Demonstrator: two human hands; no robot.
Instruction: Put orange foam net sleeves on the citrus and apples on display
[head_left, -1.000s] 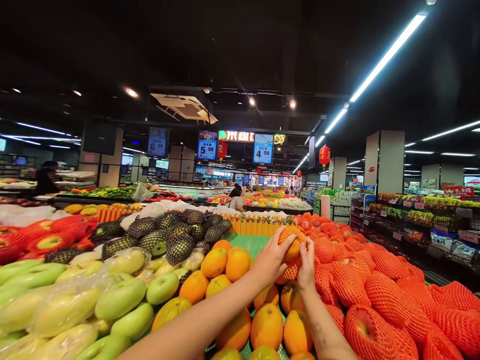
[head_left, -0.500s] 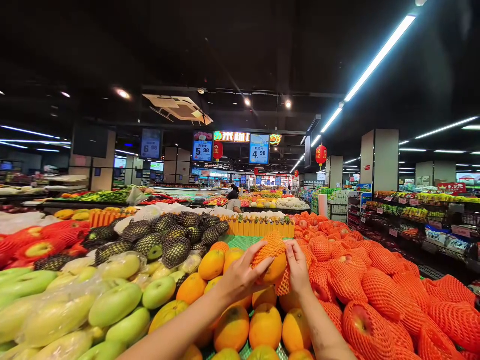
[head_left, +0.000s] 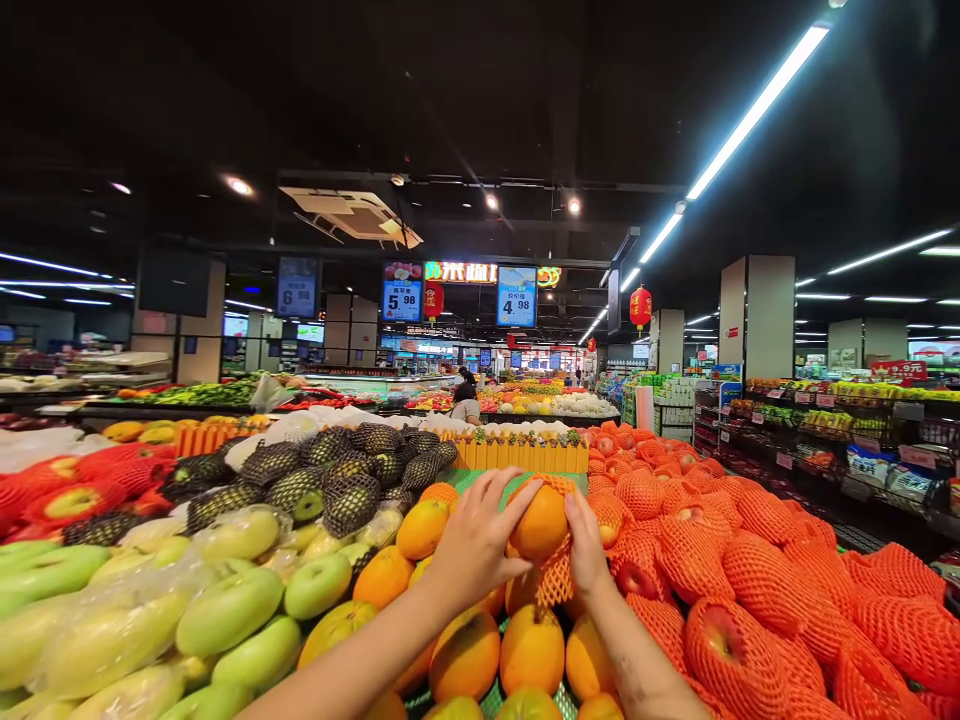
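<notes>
On the left, green apples (head_left: 229, 607) are lying in front of dark-netted fruit (head_left: 352, 500). Toward the center, the left hand (head_left: 478, 532) is grasping one side of an orange (head_left: 541, 523) with its fingers, above loose oranges (head_left: 465, 655). The right hand (head_left: 587, 545) is grasping the other side, where a foam net (head_left: 556, 582) is hanging. Red-netted apples (head_left: 726, 640) are filling the right.

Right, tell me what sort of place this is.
Most likely a supermarket's produce section: round orange citrus fruit, red apples in orange-red foam netting, and rectangular blue price signs overhead.
</notes>
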